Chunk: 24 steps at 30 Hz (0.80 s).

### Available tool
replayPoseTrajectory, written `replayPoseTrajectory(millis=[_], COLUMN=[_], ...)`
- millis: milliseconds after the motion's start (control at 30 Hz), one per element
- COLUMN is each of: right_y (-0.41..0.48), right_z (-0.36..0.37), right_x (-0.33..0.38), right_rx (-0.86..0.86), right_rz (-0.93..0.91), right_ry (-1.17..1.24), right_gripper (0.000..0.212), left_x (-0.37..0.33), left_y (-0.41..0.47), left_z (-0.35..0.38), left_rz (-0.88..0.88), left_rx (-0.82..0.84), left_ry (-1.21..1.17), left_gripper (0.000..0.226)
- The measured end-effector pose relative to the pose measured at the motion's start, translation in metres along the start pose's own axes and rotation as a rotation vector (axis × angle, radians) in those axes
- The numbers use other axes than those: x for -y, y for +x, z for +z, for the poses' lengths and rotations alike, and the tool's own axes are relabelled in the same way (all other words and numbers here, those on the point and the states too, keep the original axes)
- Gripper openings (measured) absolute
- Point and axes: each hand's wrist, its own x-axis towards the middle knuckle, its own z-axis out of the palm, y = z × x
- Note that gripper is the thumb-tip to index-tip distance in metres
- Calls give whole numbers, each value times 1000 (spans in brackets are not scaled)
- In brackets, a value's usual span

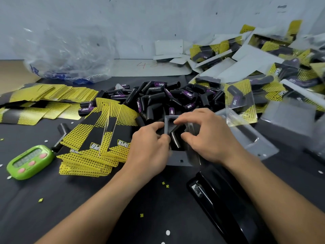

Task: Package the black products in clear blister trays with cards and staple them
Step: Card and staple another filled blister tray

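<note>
Ok, count: 2 hands, 1 clear blister tray [176, 158] being worked on, 1 black product [174, 139] in it. It sits mid-desk, just near of the pile of loose products [165, 99], which has dozens, too many to count.

L hand [150, 144] holds the tray's left wall, fingers [159, 126] curled on it. R hand [206, 136] has thumb and index curled round the product's far part, index tip on the tray's far rim.

The product is bent. Its long leg runs near–far, near end toward the person, and the short leg angles off far-right. The tray's long axis is also near–far, with the flat flange and its punched hole at the near end.

Others:
- 1 stapler [221, 203], near right, its far end just beside the tray flange.
- 1 green timer [29, 162], near left.
- 1 plastic bag [66, 53], far left.
- Fanned cards [103, 136], 1 stack, touching the L hand's left side.
- Card spread [44, 95], far left.
- Spare trays [246, 136], at least 2, just right of the R hand.
- Finished packs [267, 67], a heap far right, 10+.

The tray is hemmed in on all four sides. Bare dark desk [70, 208] shows near left and between the forearms, dotted w/ paper bits.
</note>
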Motion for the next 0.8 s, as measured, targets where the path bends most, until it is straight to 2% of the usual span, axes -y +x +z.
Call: replayPoseTrajectory(millis=[233,367,433,533,567,600,667,733,800], right_y=[-1,-1,0,-1,-1,-1,0,0,-1], right_z=[1,6,8,5,2,0,-3,-3,-2], right_x=[0,3,2,0,-1,-2,-3,-4,-3], right_rx=[56,31,12,-72,-115,-148,-166,-146,-114], right_rz=[87,68,52,85,89,89,100,116,126], right_ry=[-46,-100,-100,46,74,74,50,39,40], right_gripper=[40,42,40,34,30,27,24,23,22], left_x=[-2,-6,-9,-16,-17,-14,-5,3,6], left_y=[-4,-9,-9,-3,0,5,11,15,18], left_z=[-4,-7,-9,-28,-38,-48,-61,-62,-61], left_rz=[-39,9,63,215,254,265,190,98,73], left_rx=[73,18,-126,-497,-577,-588,-439,-277,-240], left_ry=[-39,109,310,558,665,776,972,1109,1105], left_gripper=[52,48,45,33,27,23,30,58,81])
